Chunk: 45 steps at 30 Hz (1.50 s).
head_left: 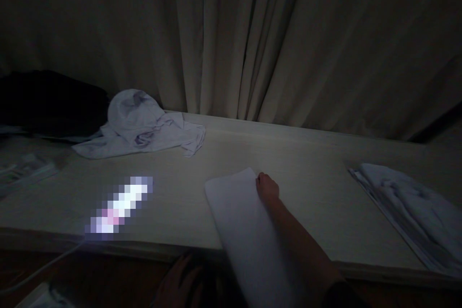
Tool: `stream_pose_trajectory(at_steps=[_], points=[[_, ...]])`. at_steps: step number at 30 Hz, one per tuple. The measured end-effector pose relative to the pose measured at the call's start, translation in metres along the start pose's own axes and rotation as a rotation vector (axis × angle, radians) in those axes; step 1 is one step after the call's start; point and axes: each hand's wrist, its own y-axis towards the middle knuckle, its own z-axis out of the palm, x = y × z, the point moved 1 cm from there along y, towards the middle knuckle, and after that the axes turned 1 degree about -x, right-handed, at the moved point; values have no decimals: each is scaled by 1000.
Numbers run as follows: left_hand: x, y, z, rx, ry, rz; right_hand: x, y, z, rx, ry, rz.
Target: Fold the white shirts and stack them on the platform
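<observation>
While the room lay very dim, the right hand (267, 187) rested on the far corner of a flat white rectangular sheet (245, 231), grip closed over its edge, forearm stretched forward. The sheet lay on the pale counter (306, 173), overhanging its near rim. Pressing flat and sliding slowly would likely keep it smooth. The left hand (180, 279) hung low beneath the rim; its grip was unreadable.

Dim room. Right hand (267, 187) rests on far edge of white sheet (245, 231) on worktop (306, 173). Left hand (180, 281) low, below worktop edge. Crumpled white cloth (140, 125) back left, folded stack (407, 211) right.
</observation>
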Motion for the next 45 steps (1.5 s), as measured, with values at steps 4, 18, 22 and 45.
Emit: stream_pose_trajectory(at_steps=[4,18,22,45], points=[[-8,1,-4,-22,-8,-85,9,-7,-9,-61,-6,-89],[7,1,-5,-3,-63,-70,27,-43,20,85,-25,-329],[7,2,-4,7,-63,-88,55,-40,12,6,8,-447],[11,4,0,9,-122,-125,83,-36,41,38,20,-393]])
